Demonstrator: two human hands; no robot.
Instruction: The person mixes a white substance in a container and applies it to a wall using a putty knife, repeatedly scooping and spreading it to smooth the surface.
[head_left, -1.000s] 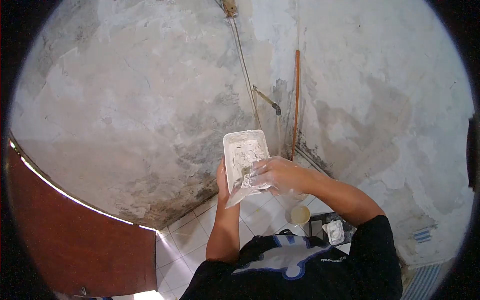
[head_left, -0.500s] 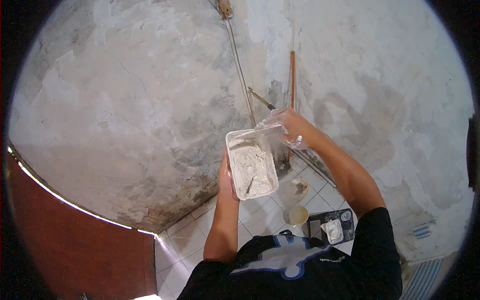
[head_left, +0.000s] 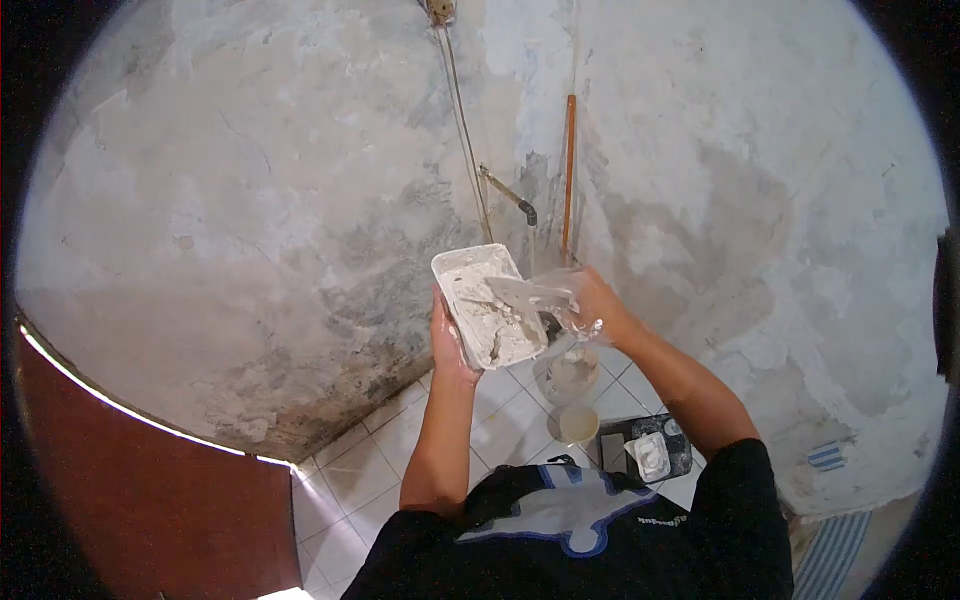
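My left hand [head_left: 447, 345] grips the left long side of a white rectangular tub [head_left: 486, 306] holding pale grey-white putty, raised in front of a patchy plastered wall [head_left: 250, 200]. My right hand [head_left: 590, 303], covered by a clear plastic glove, holds a flat putty knife [head_left: 520, 292] whose blade lies across the putty in the tub. The knife's handle is hidden inside the fist.
A tap [head_left: 510, 197] and an orange pipe [head_left: 568, 175] stand in the wall corner. On the tiled floor [head_left: 420, 440] below sit a round bucket [head_left: 572, 375], a small cup [head_left: 578, 423] and a dark tray [head_left: 650, 452]. A red-brown door [head_left: 130, 480] is at the lower left.
My right hand went from the tub's near end up to its far rim, then came back down, so the knife blade now rests in the putty. The tub tilted slightly leftward.
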